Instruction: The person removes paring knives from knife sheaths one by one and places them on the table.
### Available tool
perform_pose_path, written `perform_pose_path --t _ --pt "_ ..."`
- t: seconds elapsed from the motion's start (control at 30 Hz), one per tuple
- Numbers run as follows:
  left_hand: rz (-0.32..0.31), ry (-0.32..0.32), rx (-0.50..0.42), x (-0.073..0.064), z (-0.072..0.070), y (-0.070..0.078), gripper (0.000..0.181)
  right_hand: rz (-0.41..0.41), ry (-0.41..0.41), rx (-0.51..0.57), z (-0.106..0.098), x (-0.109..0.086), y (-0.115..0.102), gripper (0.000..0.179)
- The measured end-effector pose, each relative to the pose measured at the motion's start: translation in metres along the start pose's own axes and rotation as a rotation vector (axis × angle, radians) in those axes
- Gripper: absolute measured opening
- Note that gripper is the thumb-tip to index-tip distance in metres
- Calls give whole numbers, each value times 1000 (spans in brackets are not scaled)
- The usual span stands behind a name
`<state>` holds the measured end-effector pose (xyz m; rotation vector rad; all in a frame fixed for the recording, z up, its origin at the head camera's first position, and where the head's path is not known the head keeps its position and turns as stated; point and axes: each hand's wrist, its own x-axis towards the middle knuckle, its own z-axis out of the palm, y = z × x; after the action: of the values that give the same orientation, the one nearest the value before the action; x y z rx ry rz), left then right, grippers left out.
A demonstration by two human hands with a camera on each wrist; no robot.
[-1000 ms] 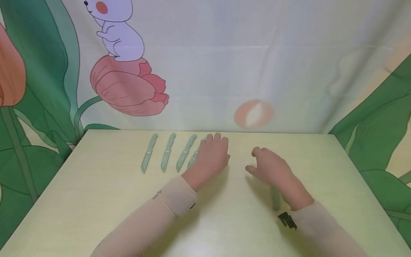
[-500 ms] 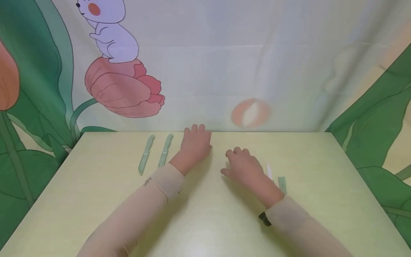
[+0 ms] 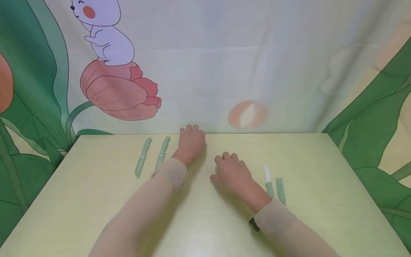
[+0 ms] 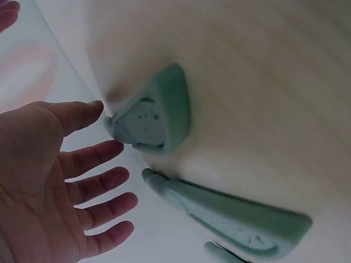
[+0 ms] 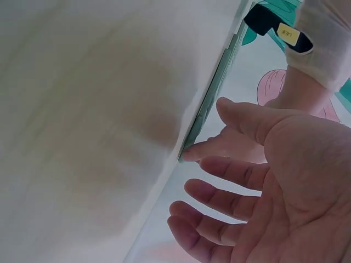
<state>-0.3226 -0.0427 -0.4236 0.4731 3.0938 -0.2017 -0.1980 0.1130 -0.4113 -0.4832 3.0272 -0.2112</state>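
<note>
My left hand (image 3: 192,142) reaches over the far edge of the table, hiding part of the row of knives. In the left wrist view, its thumb and index fingertips sit on either side of the far handle end of a green sheathed knife (image 4: 151,118); the other fingers are extended. A second sheathed knife (image 4: 236,213) lies beside it. In the head view two more sheathed knives, one (image 3: 142,157) at the row's left end and one (image 3: 162,152) beside it, lie left of the hand. My right hand (image 3: 233,174) hovers over the table's middle, fingers loosely bent, holding nothing.
Right of my right forearm lie an unsheathed knife (image 3: 267,175) with a white blade and green handle, and a separate green sheath (image 3: 280,191). The pale table (image 3: 321,221) ends at a printed curtain (image 3: 192,71).
Both hands have moved left, the right one farther. The unsheathed knife and its sheath have come into view from behind the right arm. The head view has shifted slightly.
</note>
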Motion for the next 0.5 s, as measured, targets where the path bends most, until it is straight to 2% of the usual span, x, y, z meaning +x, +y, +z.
perform_pose_path --t 0.17,0.5 --pt "-25 -10 43 8 4 1 30 2 -4 -2 0 1 -1 54" --pt "-74 -38 31 14 10 7 28 22 -33 4 1 3 -2 50"
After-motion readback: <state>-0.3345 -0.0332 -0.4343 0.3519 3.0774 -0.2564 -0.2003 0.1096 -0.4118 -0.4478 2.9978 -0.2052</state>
